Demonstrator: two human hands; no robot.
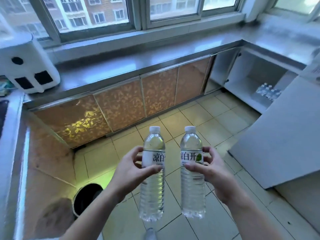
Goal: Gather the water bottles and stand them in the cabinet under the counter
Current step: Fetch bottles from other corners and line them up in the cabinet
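Observation:
I hold two clear water bottles with white caps and white labels upright in front of me, over the tiled floor. My left hand [131,168] grips the left bottle [152,187] at its label. My right hand [213,172] grips the right bottle [193,187] the same way. At the far right, the white cabinet [242,78] under the counter stands with its door [282,134] swung open. Several more bottles [267,91] stand together inside it on the bottom shelf.
A steel counter [138,59] runs under the windows, with patterned orange cabinet doors [121,108] below. A white appliance [29,66] sits on the counter at left. A dark round bin [86,196] stands on the floor at lower left. The open door juts into the floor space at right.

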